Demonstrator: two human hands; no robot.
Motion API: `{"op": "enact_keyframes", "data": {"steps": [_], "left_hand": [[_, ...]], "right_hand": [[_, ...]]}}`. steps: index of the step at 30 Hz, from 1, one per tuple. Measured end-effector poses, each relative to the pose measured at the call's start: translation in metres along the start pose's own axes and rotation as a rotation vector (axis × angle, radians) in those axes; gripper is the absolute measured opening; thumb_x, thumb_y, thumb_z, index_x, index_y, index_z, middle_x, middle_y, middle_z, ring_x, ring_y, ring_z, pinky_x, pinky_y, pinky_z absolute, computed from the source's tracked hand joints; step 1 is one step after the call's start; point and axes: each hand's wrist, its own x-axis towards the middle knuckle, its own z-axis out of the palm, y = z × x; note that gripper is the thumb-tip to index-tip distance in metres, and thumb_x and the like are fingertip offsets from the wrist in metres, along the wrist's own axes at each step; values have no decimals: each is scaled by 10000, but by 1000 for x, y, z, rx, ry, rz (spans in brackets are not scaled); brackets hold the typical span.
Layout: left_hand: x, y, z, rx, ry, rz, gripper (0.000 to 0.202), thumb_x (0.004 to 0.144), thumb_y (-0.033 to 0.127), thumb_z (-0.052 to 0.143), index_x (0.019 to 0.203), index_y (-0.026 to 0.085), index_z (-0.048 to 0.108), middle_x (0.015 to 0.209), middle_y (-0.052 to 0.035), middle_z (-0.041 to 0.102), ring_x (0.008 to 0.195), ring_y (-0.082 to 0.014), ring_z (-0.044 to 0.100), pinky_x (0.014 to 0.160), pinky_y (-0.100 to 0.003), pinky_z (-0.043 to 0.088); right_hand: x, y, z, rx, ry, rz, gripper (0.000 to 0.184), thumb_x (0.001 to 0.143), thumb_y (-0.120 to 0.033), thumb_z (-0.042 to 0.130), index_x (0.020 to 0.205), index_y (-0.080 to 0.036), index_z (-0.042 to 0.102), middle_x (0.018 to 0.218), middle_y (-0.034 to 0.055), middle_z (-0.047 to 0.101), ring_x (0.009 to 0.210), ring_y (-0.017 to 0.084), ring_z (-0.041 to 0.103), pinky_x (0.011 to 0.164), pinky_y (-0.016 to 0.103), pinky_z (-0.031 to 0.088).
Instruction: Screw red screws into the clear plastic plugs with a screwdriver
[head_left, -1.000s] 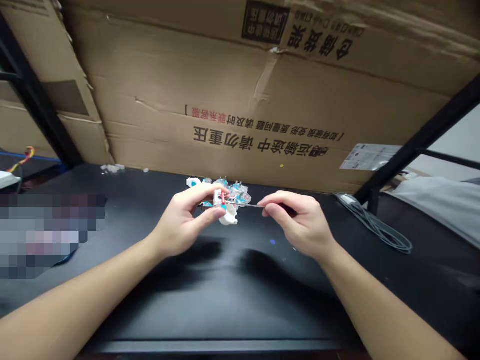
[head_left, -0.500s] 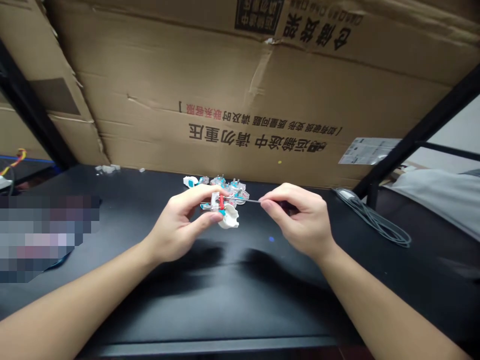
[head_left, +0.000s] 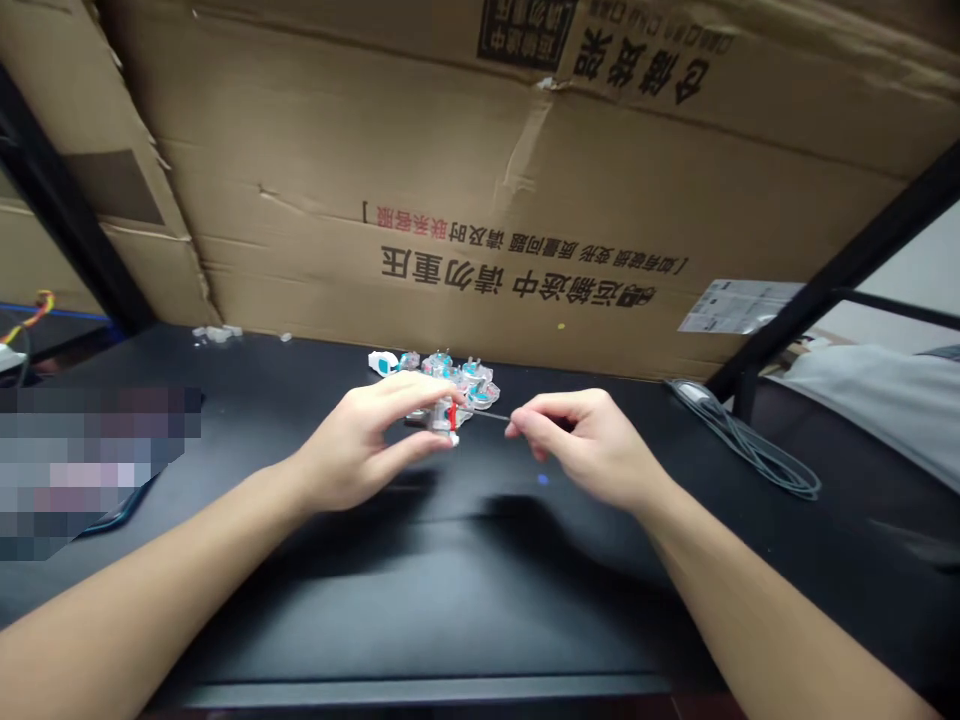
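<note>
Rod [head_left: 487,413], pinched by the right hand [head_left: 577,425], could slip off the small part [head_left: 452,416] (pinched in the left hand [head_left: 352,440]) if either grip slackens.

Upside-down “仓储货架” [head_left: 646,68]; “运输途中请勿重压” [head_left: 517,277] on cardboard [head_left: 337,120]

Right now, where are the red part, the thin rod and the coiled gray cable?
Red part [head_left: 453,416]: head view, on its visible middle.
Thin rod [head_left: 487,414]: head view, on its exposed shaft.
Coiled gray cable [head_left: 735,430]: head view, on strands midway along the coil.
</note>
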Motion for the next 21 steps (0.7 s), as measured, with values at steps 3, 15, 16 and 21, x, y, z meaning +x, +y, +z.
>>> {"op": "enact_keyframes", "data": {"steps": [3, 15, 16, 21], "left_hand": [[2, 2, -2, 6, -56, -62, 315, 916, 283, 635, 1203, 156, 665, 1127, -95, 729, 1021, -216, 659, 937, -304, 492], [5, 0, 15, -542, 19, -383, 312, 953, 395, 577, 1156, 186, 690, 1137, -83, 731, 1074, -242, 668, 973, -362, 513], [4, -1, 14, -489, 40, -348, 317, 940, 384, 601, 1172, 183, 680, 1135, -82, 732, 1064, -239, 671, 960, -348, 520], [0, 0, 10, -337, 73, -231, 357, 915, 352, 643, 1225, 173, 644, 1095, -78, 740, 975, -207, 694, 886, -288, 546]], "right_hand": [[1, 0, 3, -1, -19, 52, 417, 912, -441, 587, 633, -150, 697, 473, -36, 493, 435, 83, 382, 435, 240, 299], [1, 4, -1, -14, 349, -226, 101, 872, -290, 676, 931, -213, 703, 858, 37, 719, 687, 146, 630, 606, 272, 500], [1, 4, -1, 112, 319, -165, 131, 881, -306, 664, 966, -209, 687, 874, 37, 716, 676, 139, 626, 583, 265, 497], [-1, 4, 2, 237, 243, -64, 196, 969, -355, 532, 1006, -207, 656, 596, -30, 586, 482, 100, 513, 461, 242, 403]]}}
